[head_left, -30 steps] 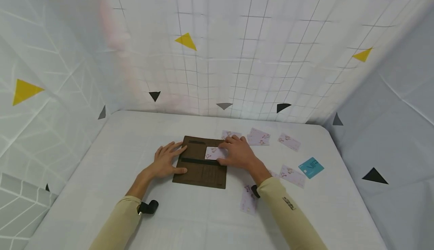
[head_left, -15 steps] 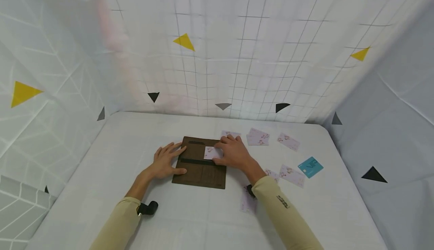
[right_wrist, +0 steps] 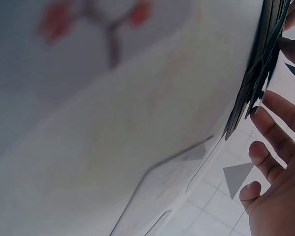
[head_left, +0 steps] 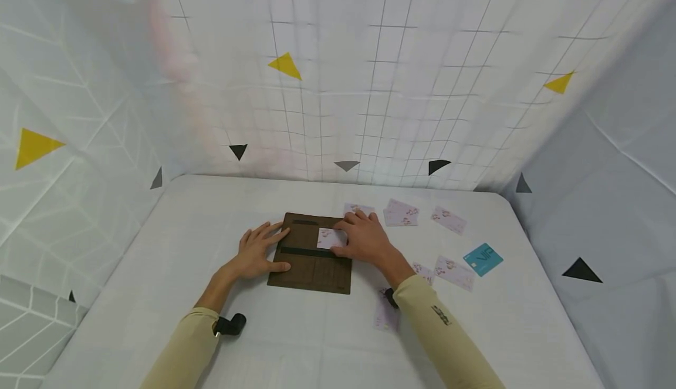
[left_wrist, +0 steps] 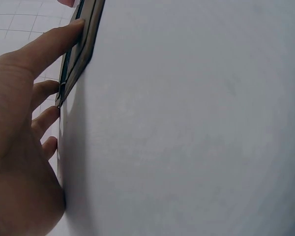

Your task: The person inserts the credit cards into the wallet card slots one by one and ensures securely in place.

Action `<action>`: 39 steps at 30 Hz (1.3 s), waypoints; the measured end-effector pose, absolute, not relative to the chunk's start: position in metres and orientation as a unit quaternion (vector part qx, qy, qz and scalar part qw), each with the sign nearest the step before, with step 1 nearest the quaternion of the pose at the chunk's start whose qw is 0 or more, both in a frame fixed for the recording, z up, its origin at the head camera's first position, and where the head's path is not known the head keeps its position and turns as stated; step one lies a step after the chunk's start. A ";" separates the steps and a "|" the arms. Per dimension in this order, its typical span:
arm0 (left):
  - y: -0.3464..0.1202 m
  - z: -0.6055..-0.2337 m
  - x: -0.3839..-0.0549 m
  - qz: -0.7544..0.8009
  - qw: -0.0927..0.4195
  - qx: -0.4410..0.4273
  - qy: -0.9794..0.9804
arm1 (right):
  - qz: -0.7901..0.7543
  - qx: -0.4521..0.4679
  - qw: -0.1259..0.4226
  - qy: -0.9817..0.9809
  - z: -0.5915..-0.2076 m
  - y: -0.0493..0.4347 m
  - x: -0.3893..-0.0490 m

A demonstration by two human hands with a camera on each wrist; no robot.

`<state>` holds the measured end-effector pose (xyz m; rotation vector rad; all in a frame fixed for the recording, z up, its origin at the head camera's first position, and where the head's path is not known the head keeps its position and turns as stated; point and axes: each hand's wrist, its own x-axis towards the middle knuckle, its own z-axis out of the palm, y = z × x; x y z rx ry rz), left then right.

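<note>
A brown wallet (head_left: 311, 273) lies opened flat on the white table, a dark band running across its middle. Spread fingers of my left hand (head_left: 256, 254) rest on its left edge, thumb low and fingertips higher up; the left wrist view shows that thumb (left_wrist: 64, 37) lying on the cover. My right hand (head_left: 364, 239) is over the wallet's upper right part. Between its thumb and fingers it grips a white card with a pink flower print (head_left: 327, 237), whose right end is hidden by the hand. In the right wrist view the right hand (right_wrist: 280, 147) reaches the wallet's edge (right_wrist: 258, 64).
Several similar flowered cards lie to the right, among them one card (head_left: 449, 220) at the back and another card (head_left: 455, 273) nearer. A blue VIP card (head_left: 483, 259) is at the far right. Below the right wrist lies one more card (head_left: 386, 313). White sheets wall the table (head_left: 253, 195).
My right hand has slid a little left over the wallet with the card, and less of the card shows. The left hand has stayed in place.
</note>
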<state>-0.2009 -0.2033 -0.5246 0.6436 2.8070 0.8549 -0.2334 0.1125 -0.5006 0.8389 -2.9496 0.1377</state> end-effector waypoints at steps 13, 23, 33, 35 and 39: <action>-0.207 -0.525 -0.201 0.280 0.070 0.212 0.934 | 0.034 0.255 0.017 -0.966 -0.502 0.129 -0.233; -0.208 -0.526 -0.202 0.279 0.069 0.215 0.933 | 0.061 0.269 0.023 -0.961 -0.499 0.123 -0.234; -0.207 -0.524 -0.201 0.281 0.068 0.217 0.932 | 0.061 0.274 0.015 -0.960 -0.501 0.109 -0.239; -0.206 -0.524 -0.201 0.281 0.068 0.219 0.932 | 0.059 0.278 0.016 -0.959 -0.500 0.106 -0.240; -0.205 -0.523 -0.201 0.285 0.069 0.221 0.930 | 0.048 0.286 0.017 -0.957 -0.498 0.100 -0.241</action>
